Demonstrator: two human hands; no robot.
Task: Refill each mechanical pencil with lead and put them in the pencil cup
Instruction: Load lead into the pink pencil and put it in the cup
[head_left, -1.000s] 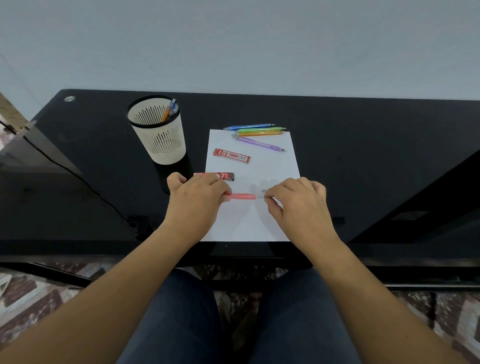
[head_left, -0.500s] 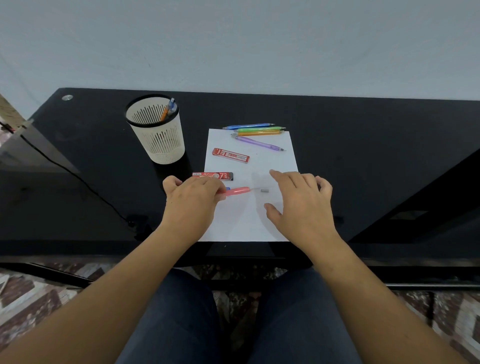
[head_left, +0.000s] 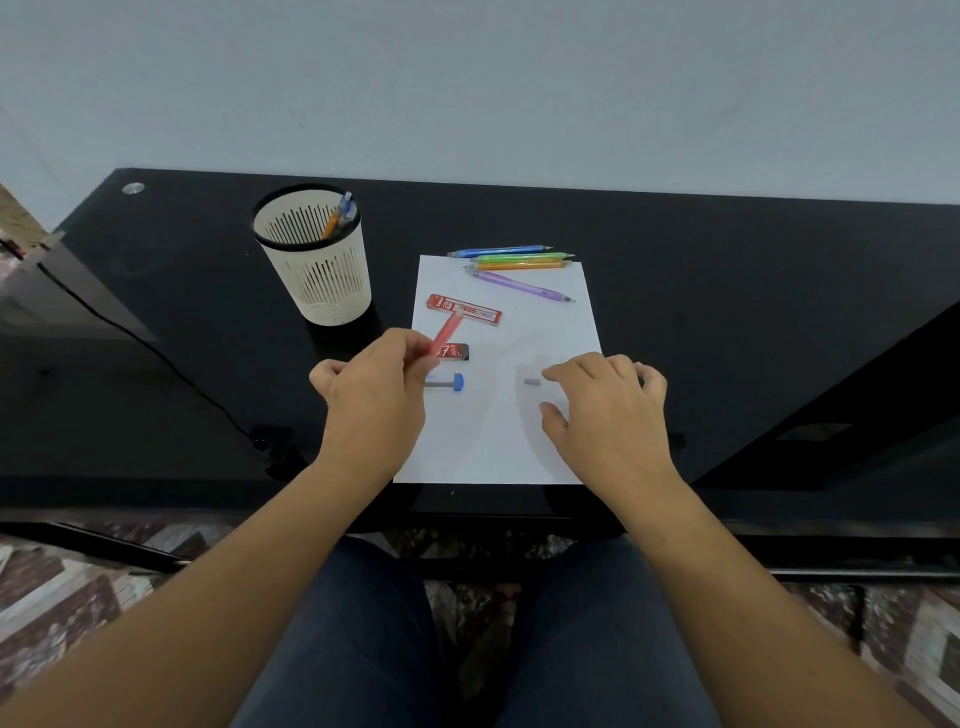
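Near the middle of the frame, a pink pencil (head_left: 448, 332) is pinched at its lower end between the thumb and fingers of the left hand (head_left: 371, 400). It is tilted toward the upper right, and its far end is seen over a red lead case (head_left: 464, 309). A darker lead case (head_left: 457, 352) is partly hidden behind the pencil and the hand. Just below it, a lead tube (head_left: 447, 382) with a blue cap is laid on the paper (head_left: 498, 441), its left end covered by the left hand.

Right of centre, the right hand (head_left: 605, 410) is held over the paper with fingers loosely spread and nothing gripped. A small grey cap (head_left: 531, 382) is seen just beside the forefinger tip; whether it is touched cannot be told.

At the paper's top edge, a blue pencil (head_left: 498, 251), a green pencil (head_left: 522, 257) and an orange pencil (head_left: 519, 265) are laid close together side by side, and a purple pencil (head_left: 519, 285) is laid slanted just below them.

Toward the upper left of the frame, a white slotted cup (head_left: 317, 275) with a black rim is stood upright on the black table (head_left: 727, 312), left of the paper. Two pencils (head_left: 340, 215) are leaned inside against its right rim. A cable (head_left: 145, 343) is run across the table at the left of the frame
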